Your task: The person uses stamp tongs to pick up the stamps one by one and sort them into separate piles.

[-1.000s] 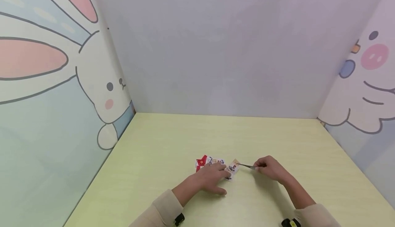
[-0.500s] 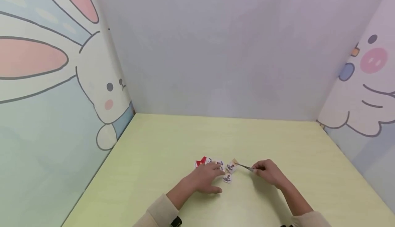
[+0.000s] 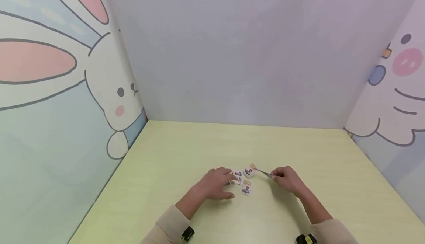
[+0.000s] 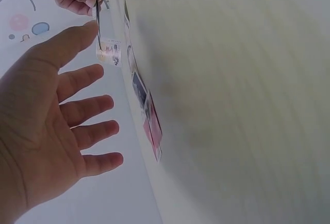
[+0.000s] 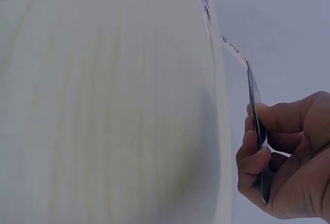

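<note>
My right hand (image 3: 289, 179) grips a pair of metal tweezers (image 3: 265, 173). Their tips pinch a corner of a small printed stamp (image 3: 249, 171), which hangs clear of the table in the right wrist view. Just below it in the head view, another stamp (image 3: 246, 188) lies flat. My left hand (image 3: 216, 185) hovers over more small printed stamps (image 3: 237, 175), partly covering them. Its fingers are spread and hold nothing. From the left wrist, a red stamp (image 4: 153, 131) and several others show edge-on on the table.
The pale yellow table (image 3: 186, 140) stretches to a grey back wall (image 3: 232, 52). Side panels bear a cartoon rabbit (image 3: 109, 100) on the left and a pig (image 3: 398, 89) on the right.
The tweezers have carried the pinched stamp up and away, separating it from the stamp beneath, which now lies alone. My left hand has drawn back leftward off those stamps.
</note>
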The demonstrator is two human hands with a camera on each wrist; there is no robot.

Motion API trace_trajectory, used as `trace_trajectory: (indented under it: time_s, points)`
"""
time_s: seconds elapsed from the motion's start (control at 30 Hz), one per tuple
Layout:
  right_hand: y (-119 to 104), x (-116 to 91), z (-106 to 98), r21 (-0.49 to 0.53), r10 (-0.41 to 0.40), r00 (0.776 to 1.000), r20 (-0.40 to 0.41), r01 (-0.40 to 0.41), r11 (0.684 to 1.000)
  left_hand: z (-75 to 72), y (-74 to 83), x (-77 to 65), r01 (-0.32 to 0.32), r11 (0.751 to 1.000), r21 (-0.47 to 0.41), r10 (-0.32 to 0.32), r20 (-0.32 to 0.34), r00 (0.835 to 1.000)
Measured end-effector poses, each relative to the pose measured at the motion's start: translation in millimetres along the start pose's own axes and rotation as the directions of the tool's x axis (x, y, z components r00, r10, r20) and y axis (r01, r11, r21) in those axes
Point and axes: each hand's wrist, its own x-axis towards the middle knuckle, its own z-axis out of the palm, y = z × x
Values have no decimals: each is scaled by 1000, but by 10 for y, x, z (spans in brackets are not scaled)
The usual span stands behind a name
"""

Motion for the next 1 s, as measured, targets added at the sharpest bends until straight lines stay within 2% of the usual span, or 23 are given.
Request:
trace_trajectory:
  time_s: [0.33,0.63,1.0]
  points:
    - [-17,171,25,38,24,1000,-20,-23,999,-8,-110,-55,42,999,7,-42,-5,999]
    - [-45,312,158,89,42,999,-17,-40,995,37,-194,-155,95,994,-46,-95,8,995]
    - [-102,471,284,88,63,997,-42,-59,994,74,-279,-217,126,989,-77,-124,19,992]
